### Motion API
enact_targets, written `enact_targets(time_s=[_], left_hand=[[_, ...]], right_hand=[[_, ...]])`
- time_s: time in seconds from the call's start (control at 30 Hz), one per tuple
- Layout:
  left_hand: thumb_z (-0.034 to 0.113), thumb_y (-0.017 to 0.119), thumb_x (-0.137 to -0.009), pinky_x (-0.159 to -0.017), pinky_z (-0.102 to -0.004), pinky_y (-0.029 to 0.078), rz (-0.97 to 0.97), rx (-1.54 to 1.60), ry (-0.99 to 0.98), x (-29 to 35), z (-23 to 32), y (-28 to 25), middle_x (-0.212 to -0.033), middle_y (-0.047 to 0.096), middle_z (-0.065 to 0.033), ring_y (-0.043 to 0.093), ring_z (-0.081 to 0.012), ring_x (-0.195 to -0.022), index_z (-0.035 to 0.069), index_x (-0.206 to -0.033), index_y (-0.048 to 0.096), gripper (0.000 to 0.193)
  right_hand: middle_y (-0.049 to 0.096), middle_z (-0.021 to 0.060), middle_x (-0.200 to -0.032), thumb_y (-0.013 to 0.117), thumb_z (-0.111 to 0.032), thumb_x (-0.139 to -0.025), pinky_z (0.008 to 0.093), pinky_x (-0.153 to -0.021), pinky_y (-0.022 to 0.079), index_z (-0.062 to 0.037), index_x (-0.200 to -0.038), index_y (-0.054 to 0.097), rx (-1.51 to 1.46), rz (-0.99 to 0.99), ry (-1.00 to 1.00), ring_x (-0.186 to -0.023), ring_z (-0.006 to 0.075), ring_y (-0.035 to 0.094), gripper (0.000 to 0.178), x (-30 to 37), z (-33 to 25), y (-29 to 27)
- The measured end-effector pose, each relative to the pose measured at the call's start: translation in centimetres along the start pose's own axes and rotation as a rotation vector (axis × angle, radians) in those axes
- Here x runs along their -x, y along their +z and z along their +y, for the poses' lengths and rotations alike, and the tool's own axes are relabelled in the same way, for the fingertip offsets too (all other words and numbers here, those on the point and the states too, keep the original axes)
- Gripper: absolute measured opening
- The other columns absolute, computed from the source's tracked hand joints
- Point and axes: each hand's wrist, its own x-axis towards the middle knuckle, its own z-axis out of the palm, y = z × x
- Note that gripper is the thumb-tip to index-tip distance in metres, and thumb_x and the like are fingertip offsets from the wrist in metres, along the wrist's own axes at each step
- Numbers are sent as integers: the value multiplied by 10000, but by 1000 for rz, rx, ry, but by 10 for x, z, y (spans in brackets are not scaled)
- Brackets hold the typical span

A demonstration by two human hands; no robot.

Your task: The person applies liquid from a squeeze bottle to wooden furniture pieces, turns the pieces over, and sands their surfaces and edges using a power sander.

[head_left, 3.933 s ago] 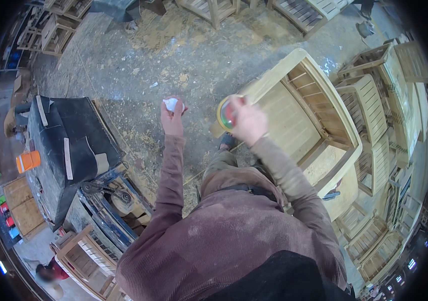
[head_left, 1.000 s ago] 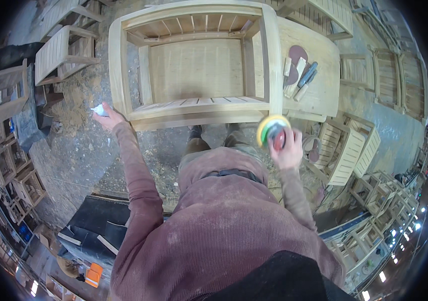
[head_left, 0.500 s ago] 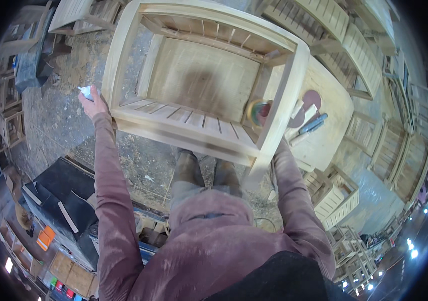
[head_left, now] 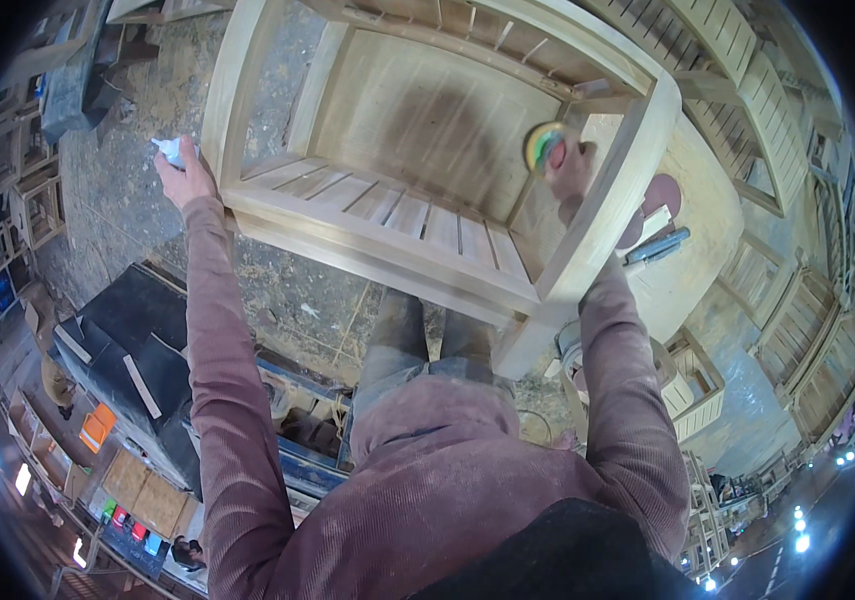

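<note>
A pale wooden furniture frame (head_left: 397,262) with slatted sides and a solid panel (head_left: 427,85) inside stands in front of me. At its left side, my left hand (head_left: 187,183) is closed round a small white bottle (head_left: 168,150) with a pointed nozzle, close against the frame's outer edge. My right arm reaches through the open right end of the frame. Inside, my right hand (head_left: 575,170) grips a round yellow, green and red thing (head_left: 542,148), blurred by motion, near the panel's right end. Its exact kind I cannot make out.
Right of the frame, a pale board (head_left: 697,185) carries dark red sanding discs (head_left: 661,192) and a blue-grey tool (head_left: 658,246). Slatted wooden furniture (head_left: 737,110) stands at the far right. A black-covered box (head_left: 127,345) is at near left, and an orange thing (head_left: 97,427) lies beyond it.
My right hand has moved away from me inside the frame with the round thing. The frame sits a little farther right in view. My left hand still holds the bottle.
</note>
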Motion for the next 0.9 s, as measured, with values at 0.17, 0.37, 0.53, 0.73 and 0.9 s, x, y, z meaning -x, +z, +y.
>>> enact_targets(time_s=[0.17,0.37,0.53,0.73,0.9], left_hand=[[387,592,-787,-781,-388,436,15,1,-30,-7,-9,-14,-970,599,-190,581,-308,-894,-6,-1117,479,525],[407,569,-792,-770,-398,430,-13,-88,-59,0,14,-4,-927,602,-195,583,-320,-861,18,-1084,490,492],[398,570,-803,-773,-372,430,20,11,-59,-3,6,-18,-916,605,-178,585,-276,-865,11,-1064,493,473],[360,563,-809,-767,-406,423,-17,194,-96,-6,3,-26,-911,596,-189,573,-333,-862,29,-1074,478,432],[337,564,-820,-759,-377,431,-114,279,-138,-7,13,-36,-934,586,-171,573,-299,-853,13,-1098,465,439]], right_hand=[[474,176,-880,600,-125,-669,454,-664,411,-103,-857,547,-23,-115,-121,-781,358,490,196,82,-34,-7],[492,173,-866,605,-141,-704,398,-610,413,-76,-900,558,-171,-97,82,-735,306,497,212,57,30,7],[535,148,-904,660,-169,-687,357,-691,429,-46,-953,558,-50,123,290,-804,263,529,310,26,11,-50],[573,113,-954,778,-141,-580,324,-773,456,-21,-981,563,198,736,273,-868,251,555,471,1,-91,-197],[569,102,-915,766,-98,-569,352,-762,454,-37,-983,560,103,372,-140,-871,253,546,466,-53,-218,-232]])
